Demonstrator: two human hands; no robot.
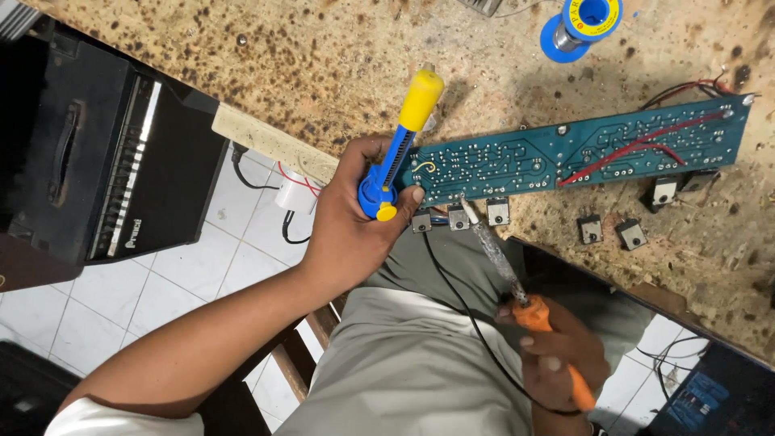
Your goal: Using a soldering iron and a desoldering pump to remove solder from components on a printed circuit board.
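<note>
My right hand [557,355] is nearest, fingers wrapped around one orange-handled soldering iron [525,299], its tip touching the lower edge of one long green circuit board [565,153]. My left hand [351,218] grips one blue-and-yellow desoldering pump [400,145] at the board's left end. I count five transistors [498,211] along the board's lower edge on the speckled surface [323,56]. One solder spool [583,24], blue with a yellow round label, sits above.

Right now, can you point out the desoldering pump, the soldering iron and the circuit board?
desoldering pump [393,157], head view, on its blue barrel, held by the left hand [351,230].
soldering iron [494,252], head view, on its metal shaft, held by the right hand [561,343].
circuit board [517,157], head view, on its green solder side.
</note>
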